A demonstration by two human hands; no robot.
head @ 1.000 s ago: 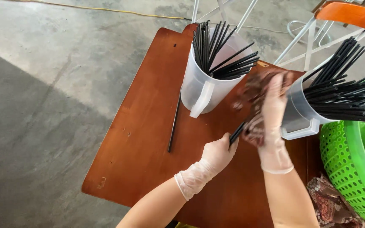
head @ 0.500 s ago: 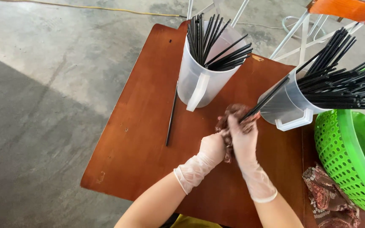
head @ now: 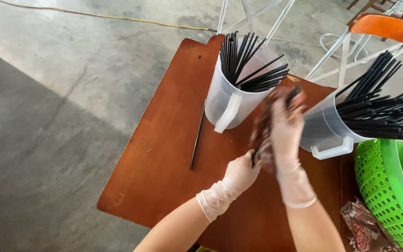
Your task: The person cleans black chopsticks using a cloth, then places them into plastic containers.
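Both my hands wear thin clear gloves. My left hand grips the lower end of a black stick over the brown wooden table. My right hand is wrapped around the stick's upper part with a brownish cloth, blurred by motion. A clear plastic jug full of black sticks stands just behind my hands. A second clear jug with many black sticks leans to the right of them.
One loose black stick lies on the table left of the first jug. A green perforated basket sits at the right edge, a patterned brown cloth below it. White metal chair legs and an orange seat stand behind; grey concrete floor lies left.
My right hand with the cloth has slid up along the stick, away from my left hand, after both hands had come together half a second ago. The jugs stay where they were.
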